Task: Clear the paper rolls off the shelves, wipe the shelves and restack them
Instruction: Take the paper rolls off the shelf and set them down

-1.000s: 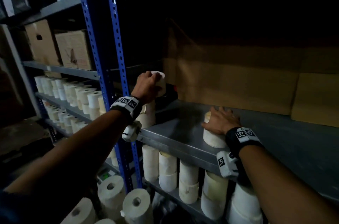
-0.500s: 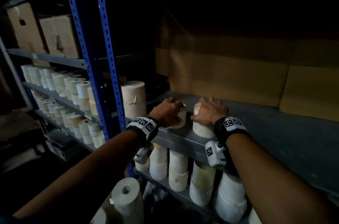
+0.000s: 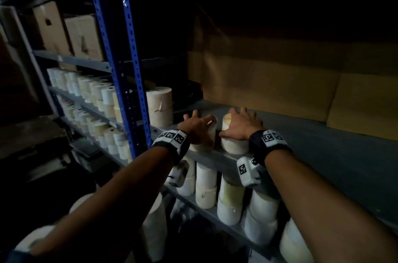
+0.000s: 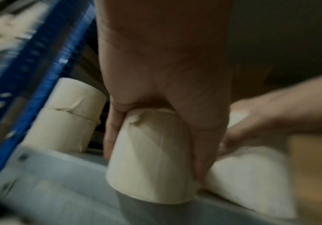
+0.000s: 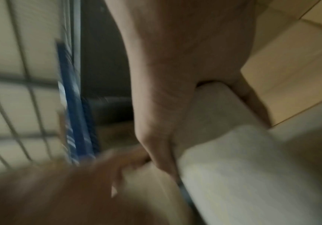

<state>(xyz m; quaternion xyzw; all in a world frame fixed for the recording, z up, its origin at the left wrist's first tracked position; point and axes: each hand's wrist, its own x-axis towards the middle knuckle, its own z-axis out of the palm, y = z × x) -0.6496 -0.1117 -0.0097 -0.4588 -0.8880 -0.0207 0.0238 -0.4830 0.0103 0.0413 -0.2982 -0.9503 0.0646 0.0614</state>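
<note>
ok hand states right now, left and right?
Left hand: fingers curled down round a cream paper roll standing on the grey metal shelf.
Right hand: gripping the neighbouring white paper roll from above.

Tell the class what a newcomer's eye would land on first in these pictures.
Two hands, left hand and right hand, each grip a cream paper roll on the grey metal shelf. Left of them rises a blue perforated steel upright; behind them stand brown cardboard boxes.
</note>
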